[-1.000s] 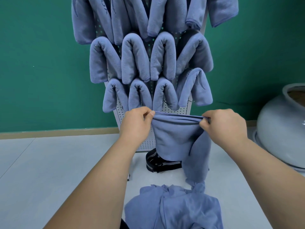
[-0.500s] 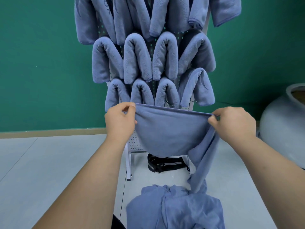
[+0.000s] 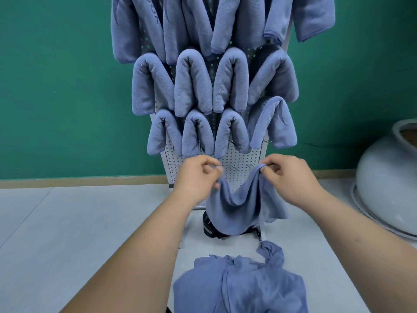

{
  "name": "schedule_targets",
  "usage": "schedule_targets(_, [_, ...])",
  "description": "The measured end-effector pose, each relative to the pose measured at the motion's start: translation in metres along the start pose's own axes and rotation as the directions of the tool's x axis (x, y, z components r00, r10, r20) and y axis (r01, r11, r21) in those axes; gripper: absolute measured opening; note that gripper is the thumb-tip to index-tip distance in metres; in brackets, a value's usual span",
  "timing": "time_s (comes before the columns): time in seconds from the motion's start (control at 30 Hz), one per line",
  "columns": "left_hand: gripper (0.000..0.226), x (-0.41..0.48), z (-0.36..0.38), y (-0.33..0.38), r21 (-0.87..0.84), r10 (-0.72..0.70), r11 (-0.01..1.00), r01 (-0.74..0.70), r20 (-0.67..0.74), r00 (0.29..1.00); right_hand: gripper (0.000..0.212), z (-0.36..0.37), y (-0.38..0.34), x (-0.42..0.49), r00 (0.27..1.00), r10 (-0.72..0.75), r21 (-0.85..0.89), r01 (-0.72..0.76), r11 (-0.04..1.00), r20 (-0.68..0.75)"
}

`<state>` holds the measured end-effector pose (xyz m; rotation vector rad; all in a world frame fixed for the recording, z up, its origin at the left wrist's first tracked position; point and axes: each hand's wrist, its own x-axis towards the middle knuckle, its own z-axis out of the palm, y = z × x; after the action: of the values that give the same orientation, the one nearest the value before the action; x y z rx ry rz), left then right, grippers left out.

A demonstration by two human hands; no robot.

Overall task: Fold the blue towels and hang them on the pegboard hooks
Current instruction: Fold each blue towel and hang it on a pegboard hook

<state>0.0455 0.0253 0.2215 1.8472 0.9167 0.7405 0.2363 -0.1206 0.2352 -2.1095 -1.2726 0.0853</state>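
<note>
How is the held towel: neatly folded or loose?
Loose: the towel sags in a slack loop between the left hand and right hand, each pinching its top edge.

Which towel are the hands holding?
The towel sagging between left hand and right hand, pinched at its top edge; others hang on the pegboard or lie piled below.

Top-row towels [image 3: 198, 23] cut off by frame top, towel pile [image 3: 241, 288] by bottom edge, grey pot [image 3: 388, 188] by rt edge. Held towel [image 3: 237, 204] covers most of a black object [image 3: 208, 229], I can't ID it. Pegboard [image 3: 239, 161] mostly hidden behind hung towels [image 3: 194, 82]; bare hooks [image 3: 232, 166] too small to make out.
</note>
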Motion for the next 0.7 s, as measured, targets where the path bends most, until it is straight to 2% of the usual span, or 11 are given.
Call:
schedule_targets(0.1, [0.013,-0.008,0.024,0.011,-0.048,0.059,0.997,-0.052,0.156,0.986,0.007,0.009,-0.018,-0.004,0.998,-0.060,0.093,0.059,0.994,0.010])
schedule_targets(0.2, [0.009,-0.010,0.035,0.013,-0.045,0.066,0.997,-0.059,0.181,0.981,0.013,0.012,-0.025,-0.005,0.997,-0.079,0.134,0.076,0.988,0.019])
schedule_targets(0.3, [0.002,-0.010,0.033,0.012,0.013,0.098,0.995,-0.100,0.128,0.987,0.012,0.010,-0.022,-0.006,0.996,-0.085,0.079,0.082,0.993,0.033])
schedule_targets(0.4, [0.012,-0.007,0.026,0.013,-0.006,0.135,0.991,-0.135,0.051,0.990,0.007,0.011,-0.016,-0.005,0.997,-0.065,-0.093,0.070,0.993,0.049])
schedule_targets(0.47, [0.012,-0.005,0.019,0.014,-0.040,0.151,0.988,-0.150,0.001,0.989,0.009,0.009,-0.009,-0.003,0.997,-0.035,-0.146,0.044,0.988,0.069])
schedule_targets(0.57, [0.003,0.001,0.005,0.011,-0.069,0.134,0.988,-0.138,-0.060,0.989,0.012,0.002,0.005,0.001,0.997,0.014,-0.176,0.000,0.984,0.075])
schedule_targets(0.7, [0.003,0.007,-0.010,0.004,-0.082,0.073,0.993,-0.090,-0.189,0.979,0.012,-0.007,0.023,0.006,0.996,0.060,-0.225,-0.044,0.973,0.064])
